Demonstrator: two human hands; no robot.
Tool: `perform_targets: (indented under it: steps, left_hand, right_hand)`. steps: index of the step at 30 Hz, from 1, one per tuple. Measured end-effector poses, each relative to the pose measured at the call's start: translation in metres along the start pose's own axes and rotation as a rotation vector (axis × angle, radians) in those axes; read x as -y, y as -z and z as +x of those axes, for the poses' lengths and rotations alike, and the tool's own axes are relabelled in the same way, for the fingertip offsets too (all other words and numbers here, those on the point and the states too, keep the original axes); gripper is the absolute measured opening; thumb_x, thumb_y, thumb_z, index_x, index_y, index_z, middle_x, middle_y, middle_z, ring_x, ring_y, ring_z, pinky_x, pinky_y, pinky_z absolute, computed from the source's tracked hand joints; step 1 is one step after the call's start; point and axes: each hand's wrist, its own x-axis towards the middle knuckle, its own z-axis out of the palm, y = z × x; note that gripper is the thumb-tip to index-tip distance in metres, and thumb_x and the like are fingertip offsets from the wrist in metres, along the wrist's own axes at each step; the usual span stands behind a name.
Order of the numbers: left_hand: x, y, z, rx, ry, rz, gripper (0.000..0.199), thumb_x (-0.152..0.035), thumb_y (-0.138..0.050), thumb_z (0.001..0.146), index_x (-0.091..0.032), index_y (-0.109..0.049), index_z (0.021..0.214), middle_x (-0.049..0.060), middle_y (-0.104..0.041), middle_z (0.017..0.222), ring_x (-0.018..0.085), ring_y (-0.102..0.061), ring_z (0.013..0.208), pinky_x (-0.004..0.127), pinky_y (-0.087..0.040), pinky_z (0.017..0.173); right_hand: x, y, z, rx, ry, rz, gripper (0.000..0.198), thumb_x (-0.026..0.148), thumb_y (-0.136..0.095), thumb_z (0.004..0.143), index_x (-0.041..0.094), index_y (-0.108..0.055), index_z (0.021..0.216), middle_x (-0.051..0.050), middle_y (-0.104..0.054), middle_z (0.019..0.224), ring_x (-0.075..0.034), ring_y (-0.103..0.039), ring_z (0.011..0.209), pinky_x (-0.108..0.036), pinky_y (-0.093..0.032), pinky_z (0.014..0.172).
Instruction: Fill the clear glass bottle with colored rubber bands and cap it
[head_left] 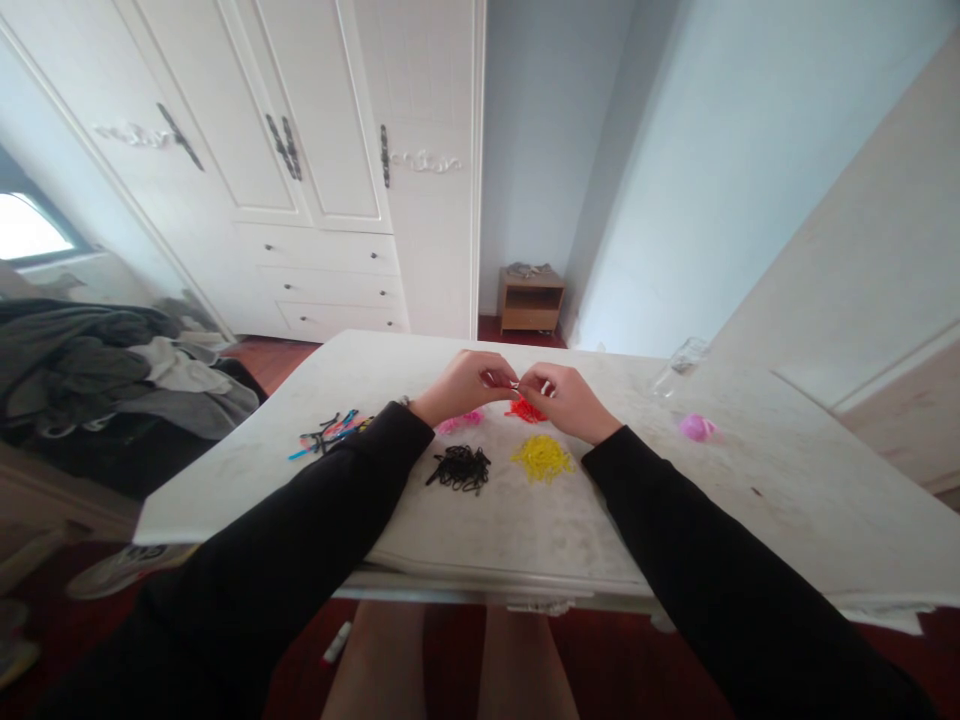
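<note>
Both hands (472,385) pinch something (514,386) too small to identify, four single-colour piles (543,459) made, a mixed heap (331,434) unsorted

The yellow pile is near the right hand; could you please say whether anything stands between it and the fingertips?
In the head view, the red pile lies between the fingertips of the right hand and the yellow pile. It looks low, so a reach over it is probably unhindered; nothing else visible intervenes.
</note>
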Motion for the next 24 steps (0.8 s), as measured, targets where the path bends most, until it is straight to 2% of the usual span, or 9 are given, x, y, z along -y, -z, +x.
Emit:
perform_targets:
  steps: [4, 9, 12, 14, 19, 24]
  left_hand:
    - [0.0003, 0.0004, 0.001, -0.008, 0.002, -0.029, 0.014, -0.03, -0.08, 0.082, -0.017, -0.076, 0.078, 0.004, -0.074, 0.079, 0.014, -0.067, 0.072, 0.026, -0.056, 0.07]
    - [0.0026, -0.001, 0.0018, -0.069, 0.136, -0.24, 0.026, -0.038, -0.079, 0.084, -0.014, -0.069, 0.081, 0.005, -0.073, 0.073, 0.015, -0.072, 0.07, 0.027, -0.058, 0.066]
    - [0.0043, -0.0015, 0.0025, -0.075, 0.171, -0.332, 0.029, -0.038, -0.081, 0.083, -0.014, -0.065, 0.082, 0.005, -0.073, 0.07, 0.015, -0.073, 0.068, 0.026, -0.058, 0.064]
    - [0.0052, -0.0021, 0.0027, -0.057, 0.185, -0.369, 0.027, -0.035, -0.082, 0.082, -0.014, -0.065, 0.082, 0.003, -0.072, 0.069, 0.014, -0.072, 0.064, 0.025, -0.058, 0.062]
    - [0.006, -0.0055, 0.0016, 0.043, 0.226, -0.393, 0.023, -0.03, -0.08, 0.083, -0.013, -0.073, 0.097, 0.003, -0.073, 0.069, 0.012, -0.068, 0.06, 0.025, -0.057, 0.06]
    - [0.0053, -0.007, 0.0011, 0.066, 0.217, -0.364, 0.016, -0.029, -0.077, 0.085, -0.014, -0.073, 0.087, 0.002, -0.071, 0.068, 0.011, -0.067, 0.061, 0.024, -0.056, 0.061]
  right_hand:
    - [0.0002, 0.0008, 0.0001, -0.049, -0.006, -0.014, 0.012, 0.02, -0.06, 0.084, 0.019, -0.063, 0.073, -0.001, -0.065, 0.07, -0.015, -0.058, 0.067, -0.028, -0.043, 0.063]
    - [-0.0008, 0.0023, 0.0002, -0.122, -0.023, -0.007, 0.01, 0.019, -0.058, 0.082, 0.02, -0.06, 0.072, 0.0, -0.063, 0.07, -0.015, -0.057, 0.067, -0.028, -0.043, 0.063]
    - [-0.0017, 0.0032, 0.0003, -0.16, -0.038, -0.005, 0.011, 0.02, -0.058, 0.082, 0.02, -0.06, 0.072, 0.0, -0.063, 0.069, -0.015, -0.057, 0.067, -0.028, -0.043, 0.063]
    - [-0.0017, 0.0035, 0.0003, -0.176, -0.045, -0.01, 0.011, 0.021, -0.059, 0.083, 0.02, -0.06, 0.072, 0.0, -0.063, 0.069, -0.015, -0.056, 0.067, -0.028, -0.043, 0.063]
    - [0.0005, 0.0035, 0.0001, -0.161, -0.03, 0.008, 0.01, 0.023, -0.06, 0.085, 0.02, -0.062, 0.075, -0.001, -0.065, 0.071, -0.015, -0.057, 0.068, -0.028, -0.044, 0.064]
    - [0.0016, 0.0034, -0.0001, -0.143, -0.015, 0.019, 0.01, 0.023, -0.059, 0.085, 0.02, -0.062, 0.076, -0.001, -0.065, 0.072, -0.016, -0.058, 0.069, -0.029, -0.044, 0.065]
